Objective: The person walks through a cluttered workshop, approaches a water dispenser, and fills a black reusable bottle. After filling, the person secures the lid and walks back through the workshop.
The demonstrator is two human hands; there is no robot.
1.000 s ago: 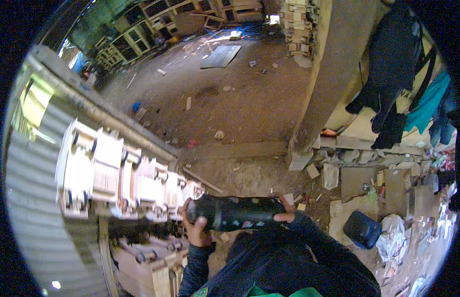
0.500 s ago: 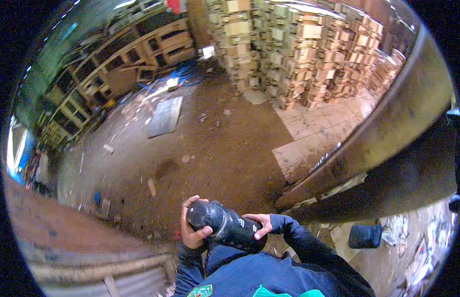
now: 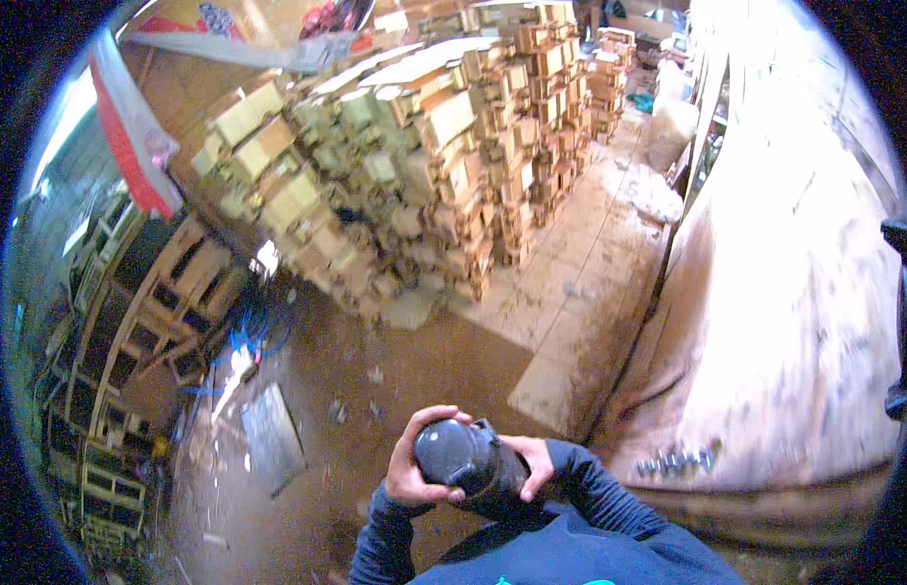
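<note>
Close in front of my body I hold a large black drinking flask (image 3: 452,456) with a rounded top. My left hand (image 3: 414,466) is wrapped around the flask's upper end, thumb on the near side and fingers on the far side. My right hand (image 3: 533,468) grips the lower body of the flask from the right. Its base is hidden by my right hand and my dark top. The rounded end points up toward the head view, and a small raised part shows at its far right edge.
Tall stacks of short wooden pieces (image 3: 444,195) stand ahead on pale floor panels (image 3: 561,331). To the left are wooden frames (image 3: 132,390) and a grey sheet (image 3: 273,439) on the brown floor. A large pale, stained surface (image 3: 746,341) rises at the right.
The view has swung to the right, bringing the wooden stacks to the middle. The flask has tipped more upright, its rounded end now facing upward. Both hands keep hold of it.
</note>
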